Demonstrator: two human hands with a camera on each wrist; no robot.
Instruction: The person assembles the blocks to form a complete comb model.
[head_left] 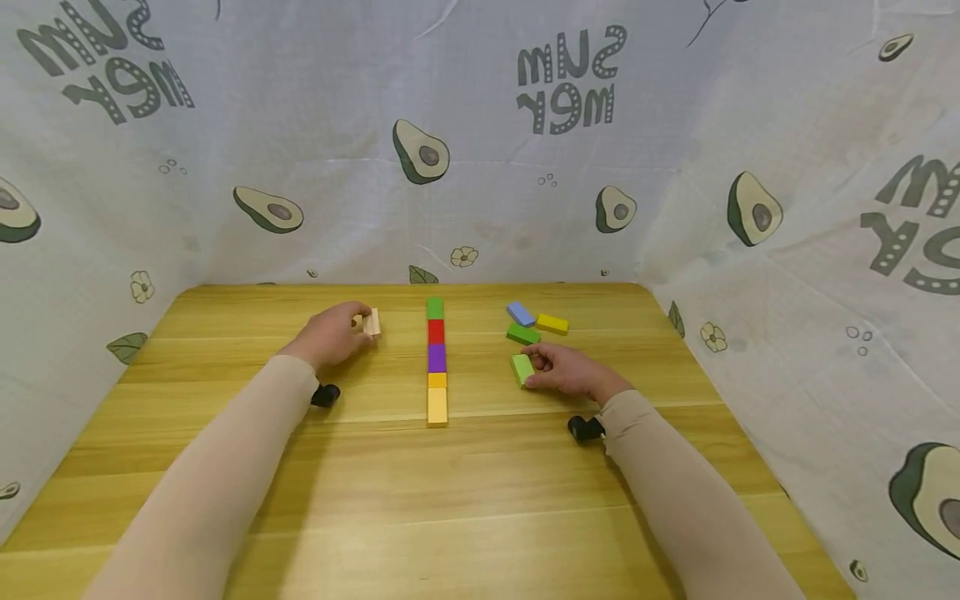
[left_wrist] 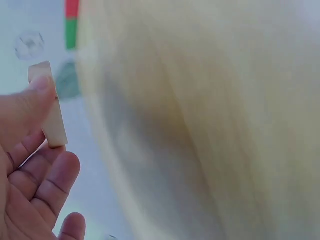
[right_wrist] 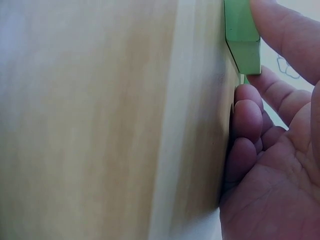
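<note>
Between its thumb and fingers, my left hand (head_left: 335,336) pinches a pale, unpainted wooden block (head_left: 375,322) left of a line of coloured blocks. A seam shows across that wooden block (left_wrist: 56,124) in the left wrist view, partly behind the thumb. My right hand (head_left: 568,370) pinches a light green block (head_left: 522,372) by its sides, low over the table right of the line. In the right wrist view, the thumb lies along one side of this light green block (right_wrist: 243,27), with the other fingers curled below.
The line runs front to back: cream block (head_left: 437,407), orange block (head_left: 437,380), purple block (head_left: 437,358), red block (head_left: 436,332), green block (head_left: 435,307). Behind my right hand lie a dark green block (head_left: 522,334), a blue block (head_left: 520,313) and a yellow block (head_left: 552,324).
</note>
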